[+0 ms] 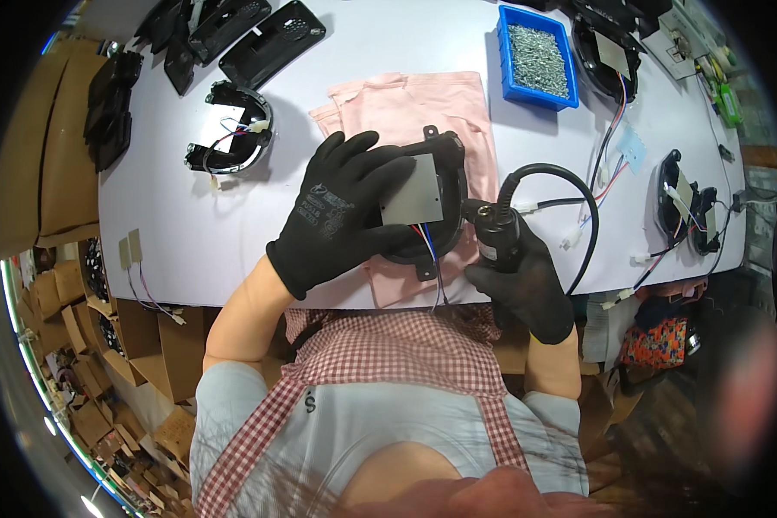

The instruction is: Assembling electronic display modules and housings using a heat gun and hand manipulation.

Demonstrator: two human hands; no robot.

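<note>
A black plastic housing (453, 177) with mounting tabs rests on a folded pink cloth (479, 121) in front of me. A flat grey metal plate (421, 194) lies on it, and red, blue and white wires come out below the plate. My left hand (337, 203), in a black glove, steadies the housing from the left, its index finger and thumb on the plate and its other fingers spread. My right hand (527, 285), also gloved, is wrapped around a black corded electric screwdriver (496, 237) beside the housing's right edge. The screwdriver's tip is hard to make out.
A blue bin of screws (540, 65) stands at the back right. Similar wired assemblies (686, 203) lie on the right, and a ring-shaped one (233, 129) on the left. Black covers (272, 43) sit at the back left. Two small plates with wires (129, 250) lie near the left edge.
</note>
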